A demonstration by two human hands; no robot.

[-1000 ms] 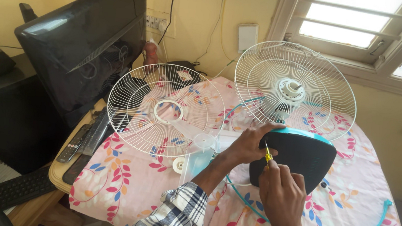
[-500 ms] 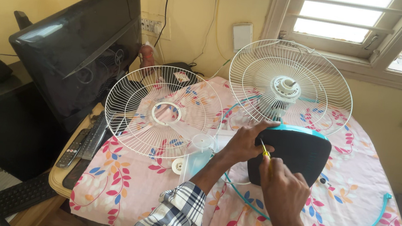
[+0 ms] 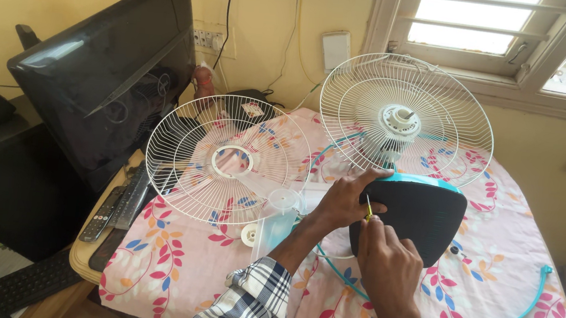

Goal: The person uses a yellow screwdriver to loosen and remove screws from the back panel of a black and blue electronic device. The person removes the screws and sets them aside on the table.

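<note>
Near the floral cloth's (image 3: pixel 180 267) middle, our left hand (image 3: pixel 349 199) steadies the smooth dark rounded plastic fan base (image 3: pixel 417 219); our right hand (image 3: pixel 387 265) pinches a thin yellow screwdriver (image 3: pixel 367 207).

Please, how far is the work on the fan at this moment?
Done: front grille lies detached on the flowered cloth. In hand: left hand steadies the dark fan base while right hand applies a yellow screwdriver. Left: rear grille remains mounted on the motor.

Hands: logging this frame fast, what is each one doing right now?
Left hand: closed on the edge of the dark fan base.
Right hand: closed around a yellow screwdriver, tip at the base.
</note>
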